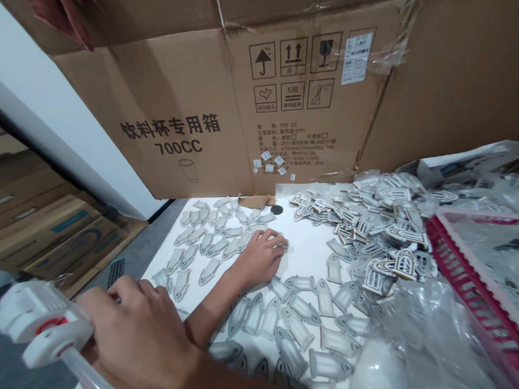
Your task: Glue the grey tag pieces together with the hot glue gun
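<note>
My left hand (261,257) reaches over the white board (303,246), its fingers curled down. At the fingertips shows the edge of a small piece, mostly hidden by the fingers, that looks like one of the window-shaped pieces. Nearer the camera, my right hand (137,323) crosses over the left forearm. It is wrapped round a white plastic tool (45,321) with a red-orange part inside and a clear tube-like piece below. Grey arched window-shaped pieces (297,328) lie spread flat on both sides of my left hand.
A pile of window-shaped pieces (374,221), some in clear bags (445,347), lies at right. Beside it stands a pink basket (481,284). A large carton (182,86) walls off the back, with a dark round disc (277,209) before it. More cartons (41,225) stand at left.
</note>
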Available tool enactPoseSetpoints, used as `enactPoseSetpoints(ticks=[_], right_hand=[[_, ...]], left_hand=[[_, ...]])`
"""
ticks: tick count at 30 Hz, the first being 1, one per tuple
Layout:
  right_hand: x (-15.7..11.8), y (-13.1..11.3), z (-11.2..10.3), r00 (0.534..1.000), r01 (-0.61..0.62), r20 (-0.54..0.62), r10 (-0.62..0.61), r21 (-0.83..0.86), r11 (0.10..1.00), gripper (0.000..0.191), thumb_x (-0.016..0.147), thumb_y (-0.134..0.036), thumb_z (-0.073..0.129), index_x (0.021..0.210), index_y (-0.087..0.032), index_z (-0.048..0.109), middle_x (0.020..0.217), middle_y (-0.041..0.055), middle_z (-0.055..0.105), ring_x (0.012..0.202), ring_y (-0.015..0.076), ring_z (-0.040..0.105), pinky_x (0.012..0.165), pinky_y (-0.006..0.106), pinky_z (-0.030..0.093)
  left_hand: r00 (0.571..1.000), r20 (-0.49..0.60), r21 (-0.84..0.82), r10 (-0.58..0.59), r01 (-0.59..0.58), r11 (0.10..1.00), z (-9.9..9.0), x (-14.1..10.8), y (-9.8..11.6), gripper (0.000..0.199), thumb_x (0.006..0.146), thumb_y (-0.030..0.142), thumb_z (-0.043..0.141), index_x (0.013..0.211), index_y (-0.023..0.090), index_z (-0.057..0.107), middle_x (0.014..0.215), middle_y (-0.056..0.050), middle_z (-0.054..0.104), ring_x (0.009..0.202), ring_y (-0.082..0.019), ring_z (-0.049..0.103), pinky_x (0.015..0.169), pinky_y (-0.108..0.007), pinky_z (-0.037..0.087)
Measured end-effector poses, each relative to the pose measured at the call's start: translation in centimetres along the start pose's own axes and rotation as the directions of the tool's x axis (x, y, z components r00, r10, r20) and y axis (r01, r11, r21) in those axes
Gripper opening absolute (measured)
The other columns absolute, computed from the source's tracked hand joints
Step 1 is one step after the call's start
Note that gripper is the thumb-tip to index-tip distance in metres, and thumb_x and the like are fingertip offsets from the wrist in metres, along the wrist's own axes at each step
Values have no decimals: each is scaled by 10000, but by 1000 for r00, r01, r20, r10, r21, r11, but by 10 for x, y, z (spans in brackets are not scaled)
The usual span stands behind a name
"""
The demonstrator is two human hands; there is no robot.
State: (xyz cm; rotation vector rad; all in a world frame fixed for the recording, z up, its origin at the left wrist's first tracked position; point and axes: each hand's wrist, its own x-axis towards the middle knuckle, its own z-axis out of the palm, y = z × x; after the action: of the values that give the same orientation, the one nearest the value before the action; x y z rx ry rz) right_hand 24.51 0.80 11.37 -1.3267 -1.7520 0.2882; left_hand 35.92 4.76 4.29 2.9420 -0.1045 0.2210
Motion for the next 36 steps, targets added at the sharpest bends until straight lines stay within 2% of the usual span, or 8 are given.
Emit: enactPoseSetpoints(ticks=[12,20,22,25,27,28,31,36], right_hand=[[4,-4,1,999,-32,37,33,-30,999,582,763,-578,786,1178,-258,533,1128,50,661,979,269,681,804,363,609],[5,-12,-12,999,-29,-39,27,-38,999,436,883,-554,676,1179,-263,541,1058,36,642,888,256,671,722,355,587],[5,-12,-12,999,-18,-43,17,-41,999,470,867,-556,701,1191,-255,540,1069,38,642,895,255,669,737,356,592],[4,-14,-11,999,1,-32,-3,-45,999,473,830,-522,754,1152,-241,552,1074,39,648,912,250,670,773,350,593],[3,-16,-11,999,2,-45,-4,-55,999,378,872,-472,723,1126,-245,559,1058,32,649,907,240,671,770,335,587],[3,-17,-11,998,-9,-59,6,-65,998,319,908,-447,686,1128,-251,563,1053,28,649,902,237,673,759,333,583],[2,-19,-12,993,-45,-110,35,-87,995,205,980,-410,590,1128,-270,569,1063,22,646,889,236,679,733,347,576],[1,-20,-17,988,-51,-147,39,-82,995,189,988,-384,587,1134,-265,575,1047,22,633,886,230,670,717,336,556]], left_hand=[[908,-356,-5,-222,235,972,-26,-9,-7,438,1015,304,603,1448,246,577,1276,-120,599,1216,-303,551,1051,-478,436],[416,-740,-288,-528,514,808,-41,-19,-34,754,929,410,723,1577,232,381,1465,-176,502,1371,-353,505,1197,-586,390],[424,-648,-502,-632,386,774,-41,-22,-33,755,947,454,711,1590,266,362,1524,-164,510,1367,-314,550,1187,-547,434],[761,-195,-883,-619,139,449,-36,-24,-14,523,1038,536,587,1486,273,526,1421,-151,660,1290,-284,659,1102,-503,532],[958,153,-976,-241,186,118,-30,-23,8,476,1043,560,590,1387,235,642,1186,-143,764,1158,-288,736,1026,-492,580],[961,274,-962,26,274,17,-27,-22,20,476,1022,552,640,1355,214,678,1062,-125,781,1079,-284,761,994,-480,595],[682,429,-848,592,530,4,-15,-14,52,491,964,543,733,1264,155,754,844,-69,745,856,-236,767,824,-383,629],[592,587,-789,553,570,227,-6,2,78,544,922,597,758,1294,200,758,731,1,646,609,-146,638,458,-220,450]])
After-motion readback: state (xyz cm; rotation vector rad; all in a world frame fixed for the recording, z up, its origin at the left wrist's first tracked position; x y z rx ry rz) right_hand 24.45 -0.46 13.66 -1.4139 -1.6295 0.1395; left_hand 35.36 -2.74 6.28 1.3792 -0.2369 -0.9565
